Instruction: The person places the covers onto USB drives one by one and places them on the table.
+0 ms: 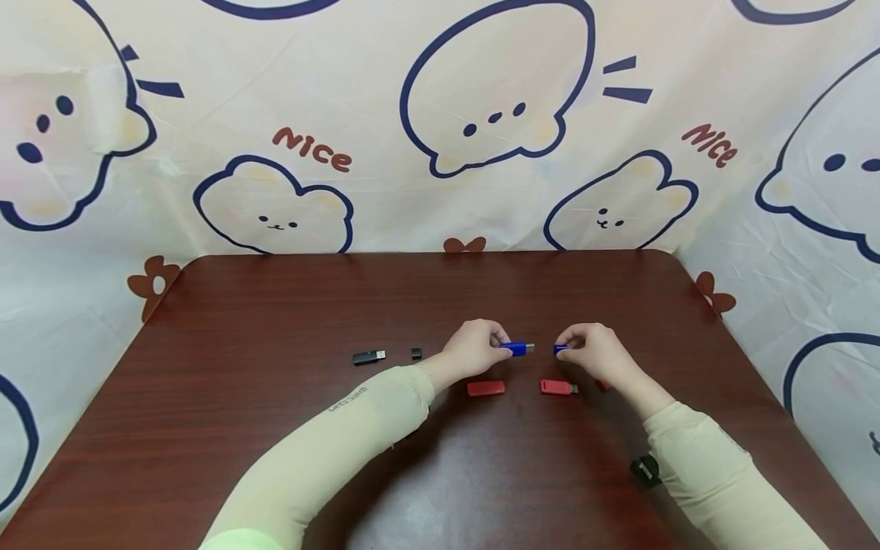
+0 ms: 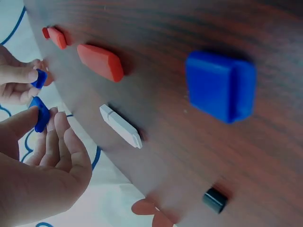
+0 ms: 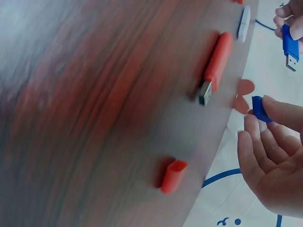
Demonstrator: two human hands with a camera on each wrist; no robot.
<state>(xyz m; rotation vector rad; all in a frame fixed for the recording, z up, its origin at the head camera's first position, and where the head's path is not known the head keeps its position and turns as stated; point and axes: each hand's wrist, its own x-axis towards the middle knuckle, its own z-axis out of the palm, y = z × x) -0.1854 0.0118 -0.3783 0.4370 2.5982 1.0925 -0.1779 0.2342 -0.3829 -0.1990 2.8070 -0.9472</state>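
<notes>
My left hand (image 1: pixel 474 347) pinches a blue USB flash drive (image 1: pixel 514 349) by its body, its metal plug bare and pointing right. Facing it across a small gap, the thumb and fingers of my right hand (image 1: pixel 601 353) hold a small blue cap (image 1: pixel 560 348). Both pieces are held over the table (image 1: pixel 275 313). Just below the hands lies a red USB flash drive (image 1: pixel 554 387) with its plug uncovered. Its loose red cap (image 3: pixel 174 176) shows well in the right wrist view but is partly hidden by my right hand in the head view.
A black USB flash drive (image 1: pixel 366 357) with bare plug lies left, near a small black cap (image 1: pixel 415 354). A red stick (image 1: pixel 486 388) lies below my left wrist. The left wrist view shows a white stick (image 2: pixel 120 127) and a blue hollow piece (image 2: pixel 213 85).
</notes>
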